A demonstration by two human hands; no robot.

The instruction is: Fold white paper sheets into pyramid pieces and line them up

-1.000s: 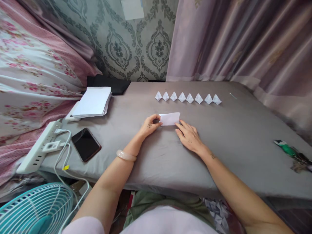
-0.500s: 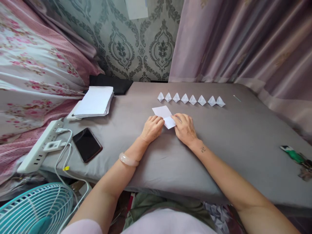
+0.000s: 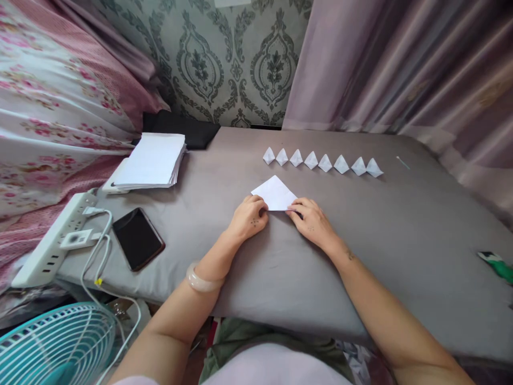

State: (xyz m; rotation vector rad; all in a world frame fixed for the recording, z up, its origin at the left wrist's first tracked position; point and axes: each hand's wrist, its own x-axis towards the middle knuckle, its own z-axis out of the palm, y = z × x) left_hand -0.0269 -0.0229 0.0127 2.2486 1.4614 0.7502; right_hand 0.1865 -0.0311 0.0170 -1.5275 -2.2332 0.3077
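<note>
A folded sheet of white paper lies on the grey-covered table, its point facing away from me and its straight edge towards me. My left hand pinches the near left corner, fingers curled. At the near right corner my right hand grips the paper between thumb and fingers. Behind the sheet stands a row of several small folded paper shapes, pointed at the top. The undersides of the fingers are hidden.
A stack of white paper sits at the left before a black cloth. Nearer are a phone, a white power strip with cables, and a teal fan. A green object lies far right.
The paper has turned and now shows as one triangle instead of two angled panels. My hands have moved to its two near corners, slightly farther apart. The camera view has shifted a little.
</note>
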